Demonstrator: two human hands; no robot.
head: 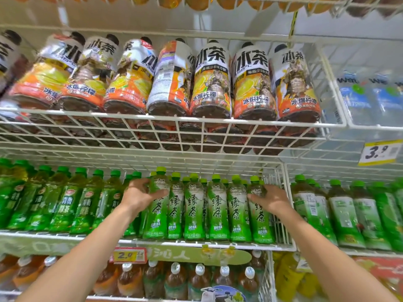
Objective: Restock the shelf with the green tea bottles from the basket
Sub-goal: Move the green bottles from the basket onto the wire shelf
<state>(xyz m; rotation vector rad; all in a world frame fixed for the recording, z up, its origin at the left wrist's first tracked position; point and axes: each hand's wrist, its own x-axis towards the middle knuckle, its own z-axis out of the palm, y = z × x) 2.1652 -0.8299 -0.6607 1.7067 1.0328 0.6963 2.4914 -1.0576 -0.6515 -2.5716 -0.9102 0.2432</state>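
Note:
A row of green tea bottles with light green caps and white-green labels stands on the middle wire shelf [196, 244]. My left hand [139, 196] grips the leftmost bottle of that row [158, 216] near its shoulder, fingers curled round it; it sits a little higher than its neighbours. My right hand [269, 198] holds the rightmost bottle [260, 223] of the row, fingers wrapped on its upper part. Several more green tea bottles [216, 210] stand upright between my hands. The basket is out of view.
Dark green capped bottles [65, 203] fill the shelf to the left. Other green bottles [349, 214] stand right of a wire divider [287, 205]. Iced tea bottles [209, 83] lie on the upper wire shelf. Brown tea bottles [174, 280] and a yellow price tag [128, 255] are below.

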